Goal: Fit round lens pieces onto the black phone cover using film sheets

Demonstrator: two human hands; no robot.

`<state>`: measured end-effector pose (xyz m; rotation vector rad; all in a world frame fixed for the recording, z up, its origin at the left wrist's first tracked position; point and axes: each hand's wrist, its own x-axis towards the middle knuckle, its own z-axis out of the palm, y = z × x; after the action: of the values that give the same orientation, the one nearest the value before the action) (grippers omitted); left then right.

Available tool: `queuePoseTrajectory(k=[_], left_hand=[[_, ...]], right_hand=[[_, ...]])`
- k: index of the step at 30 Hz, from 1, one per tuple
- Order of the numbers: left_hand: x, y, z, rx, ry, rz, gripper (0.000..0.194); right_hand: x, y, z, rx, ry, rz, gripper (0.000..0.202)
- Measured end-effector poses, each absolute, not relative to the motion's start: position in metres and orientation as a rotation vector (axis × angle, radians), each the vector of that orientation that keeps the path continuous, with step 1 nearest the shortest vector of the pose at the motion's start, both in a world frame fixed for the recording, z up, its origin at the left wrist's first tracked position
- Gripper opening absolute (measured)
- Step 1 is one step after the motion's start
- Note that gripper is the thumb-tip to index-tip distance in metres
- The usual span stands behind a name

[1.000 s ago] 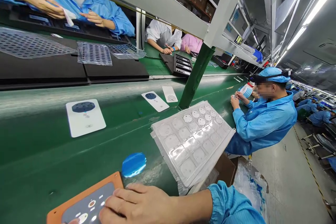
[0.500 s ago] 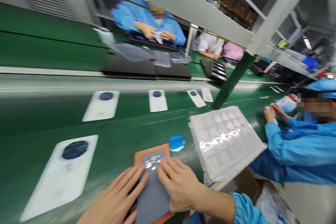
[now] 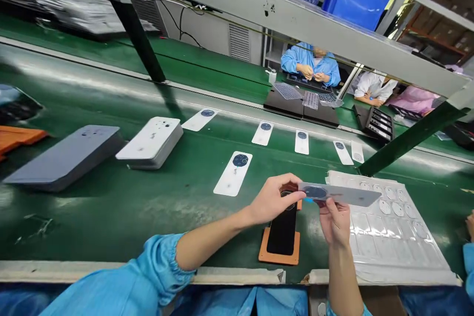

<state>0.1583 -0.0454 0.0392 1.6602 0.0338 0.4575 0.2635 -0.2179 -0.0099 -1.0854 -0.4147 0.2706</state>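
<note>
A thin pale grey panel with a dark round patch [image 3: 351, 195] is held up over the bench between both hands. My left hand [image 3: 276, 198] pinches its left end, and my right hand [image 3: 335, 215] grips its lower edge with thumb and fingers. Below them a black phone-shaped piece [image 3: 283, 232] lies in an orange fixture [image 3: 277, 258], its upper part partly hidden by my left hand. A bit of blue film shows just under the panel. A white card with a dark circle [image 3: 231, 182] lies flat to the left.
Stacks of white panels [image 3: 148, 140] and grey panels [image 3: 70, 150] stand left. Clear plastic trays [image 3: 392, 242] lie right. Several white cards line the back. A slanted green post [image 3: 411, 140] rises at right. Co-workers sit across the bench; another person's hand shows at the right edge.
Both hands have come off the grey panel in the orange fixture and now hold a pale panel in the air. A black piece shows in the fixture. The view has swung left.
</note>
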Motion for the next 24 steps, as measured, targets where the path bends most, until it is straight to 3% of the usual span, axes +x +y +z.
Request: queuePoseTrajectory(k=[7,15,19,24], left_hand=[[0.167,-0.076,0.041,1.796,-0.012,0.784,0.017],[0.205,-0.027,0.006,1.731,0.143,0.525,0.025],[0.203,0.003,-0.036,1.991,0.166,0.425,0.035],[0.199,0.017,-0.07,2.233,0.04,0.418,0.026]], right_hand=[[0.256,-0.2,-0.005,-0.916,-0.338,0.165,0.026],[0.309,-0.152,0.009,-1.084,-0.29,0.137,0.047],[0.382,-0.135,0.03,-1.35,-0.275,0.169,0.042],[0.423,-0.124,0.009,-1.796,-0.312,0.346,0.039]])
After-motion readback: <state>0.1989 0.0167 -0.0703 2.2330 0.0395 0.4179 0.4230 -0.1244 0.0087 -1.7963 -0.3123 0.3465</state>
